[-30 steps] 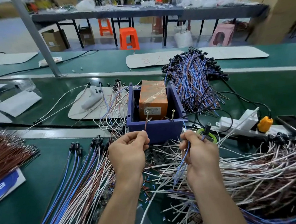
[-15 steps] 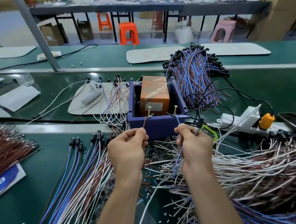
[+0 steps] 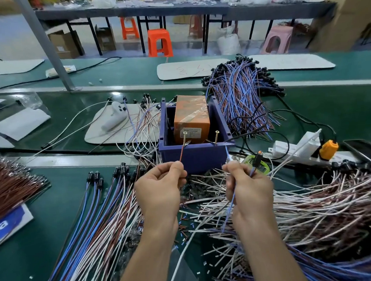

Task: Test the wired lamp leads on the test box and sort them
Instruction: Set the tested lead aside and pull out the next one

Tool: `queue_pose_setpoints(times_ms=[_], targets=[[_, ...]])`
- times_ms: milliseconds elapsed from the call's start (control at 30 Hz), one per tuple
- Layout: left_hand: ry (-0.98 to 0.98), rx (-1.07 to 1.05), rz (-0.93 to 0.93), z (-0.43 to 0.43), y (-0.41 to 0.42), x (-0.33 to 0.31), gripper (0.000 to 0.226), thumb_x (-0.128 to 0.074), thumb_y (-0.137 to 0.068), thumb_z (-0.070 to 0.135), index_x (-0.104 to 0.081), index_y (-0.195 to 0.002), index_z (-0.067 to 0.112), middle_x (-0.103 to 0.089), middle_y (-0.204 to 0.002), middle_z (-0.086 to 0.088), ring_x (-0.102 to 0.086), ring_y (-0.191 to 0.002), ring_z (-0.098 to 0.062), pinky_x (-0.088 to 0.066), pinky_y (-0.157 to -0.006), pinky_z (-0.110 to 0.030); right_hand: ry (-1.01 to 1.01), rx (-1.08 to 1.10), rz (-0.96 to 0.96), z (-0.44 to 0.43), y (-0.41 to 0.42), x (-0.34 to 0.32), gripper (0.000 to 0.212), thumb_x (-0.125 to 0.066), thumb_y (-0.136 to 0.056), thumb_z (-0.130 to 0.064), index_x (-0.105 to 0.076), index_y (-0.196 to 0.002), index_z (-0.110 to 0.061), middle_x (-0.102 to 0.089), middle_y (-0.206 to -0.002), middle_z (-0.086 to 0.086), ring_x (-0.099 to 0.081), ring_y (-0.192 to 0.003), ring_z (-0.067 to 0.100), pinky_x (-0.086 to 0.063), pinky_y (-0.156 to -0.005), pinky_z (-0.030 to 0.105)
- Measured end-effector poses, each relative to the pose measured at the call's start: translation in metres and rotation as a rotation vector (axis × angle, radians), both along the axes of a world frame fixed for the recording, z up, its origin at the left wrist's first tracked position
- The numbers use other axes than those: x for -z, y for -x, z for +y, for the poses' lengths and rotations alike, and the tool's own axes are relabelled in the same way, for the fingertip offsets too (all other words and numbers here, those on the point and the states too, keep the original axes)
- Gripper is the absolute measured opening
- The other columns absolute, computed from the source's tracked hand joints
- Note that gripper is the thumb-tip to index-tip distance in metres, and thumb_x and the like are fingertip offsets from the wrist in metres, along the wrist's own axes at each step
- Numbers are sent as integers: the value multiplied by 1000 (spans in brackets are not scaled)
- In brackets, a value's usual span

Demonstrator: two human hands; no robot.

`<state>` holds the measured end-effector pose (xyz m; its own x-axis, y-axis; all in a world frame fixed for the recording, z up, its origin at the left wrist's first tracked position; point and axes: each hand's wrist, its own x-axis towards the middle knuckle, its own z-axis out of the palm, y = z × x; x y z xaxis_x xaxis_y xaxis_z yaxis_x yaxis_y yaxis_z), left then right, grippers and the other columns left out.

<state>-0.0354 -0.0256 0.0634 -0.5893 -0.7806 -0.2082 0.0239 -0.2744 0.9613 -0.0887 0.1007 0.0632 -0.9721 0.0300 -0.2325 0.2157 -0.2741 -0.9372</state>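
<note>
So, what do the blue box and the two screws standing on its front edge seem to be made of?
The blue box looks like moulded plastic: uniform colour, matte sheen, thick moulded rim. The left screw and right screw look like metal with a yellowish plated finish, judging by their glinting heads; the exact metal cannot be told.

Toward the bench's right edge lies a white plastic power strip (image 3: pixel 289 149) carrying an orange plug (image 3: pixel 328 150). A white handheld controller (image 3: pixel 115 116) rests on a pale flat mat (image 3: pixel 106 134) left of centre. Beyond the bench's far edge stand orange plastic stools (image 3: pixel 159 42), a pink stool (image 3: pixel 277 39) and brown cardboard boxes (image 3: pixel 64 44).
</note>
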Motion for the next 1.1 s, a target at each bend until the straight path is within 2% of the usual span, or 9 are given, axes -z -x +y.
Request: queue_pose_setpoints(times_ms=[200,300,367,467,567,700,833,1000,1100], targets=[[-63,527,19,20,-18,-7,9,-75,-89,15,-84,-89,17,-76,-76,-12,-68,-63,-17,-59,-62,-27,2,-370,-13,21,-29,-29,40,-60,-97,-6,-70,-59,-12,-42,-43,4,-33,-36,10,-31,-38,20],[-101,683,99,22,-23,-10,26,-78,-78,31,-83,-98,14,-69,-74,-5,-62,-61,-12,-59,-67,-29,14,-433,-7,30,-41,-44,31,-58,-97,-3,-69,-69,-3,-46,-42,4,-40,-34,8,-36,-38,16],[-115,729,110,26,-25,-8,35,-81,-77,33,-81,-104,11,-67,-75,-6,-58,-66,-20,-55,-74,-34,-9,-403,14,36,-47,-49,25,-57,-99,-2,-68,-77,6,-48,-42,5,-43,-33,8,-36,-37,14],[-153,716,107,40,-29,-7,41,-80,-79,28,-76,-107,-2,-63,-72,-14,-44,-75,-36,-45,-77,-46,-136,-396,68,48,-56,-49,30,-59,-99,-5,-66,-73,9,-57,-48,9,-48,-38,12,-40,-43,18],[-180,573,61,53,-36,-11,15,-80,-79,22,-81,-83,7,-59,-60,-3,-52,-58,-23,-52,-59,-31,-220,-395,37,70,-66,-48,29,-60,-99,-13,-71,-75,-1,-65,-64,11,-42,-43,14,-34,-43,24],[-119,426,-54,54,-41,-15,25,-65,-96,10,-78,-75,10,-74,-69,-8,-66,-51,-14,-58,-52,-22,13,-186,-1,127,-69,-55,26,-45,-97,-1,-71,-99,4,-66,-73,17,-37,-44,14,-32,-41,23],[-35,417,-84,54,-50,-16,23,-68,-95,7,-77,-74,8,-76,-72,-11,-71,-56,-17,-61,-59,-26,84,40,9,187,-69,-63,28,-37,-99,-1,-65,-100,5,-63,-66,18,-48,-46,18,-38,-40,24],[90,588,-243,74,-58,-9,24,-76,-88,5,-76,-65,9,-74,-66,-11,-67,-52,-17,-56,-53,-23,-295,225,56,234,-73,-60,32,-40,-110,-12,-64,-91,0,-71,-63,16,-69,-48,23,-59,-46,31],[378,693,-392,84,-60,-6,15,-78,-77,19,-79,-63,19,-74,-65,-9,-63,-60,-21,-54,-66,-33,-670,305,126,254,-78,-58,33,-48,-105,-20,-69,-82,-8,-71,-60,10,-71,-52,25,-61,-57,42]])
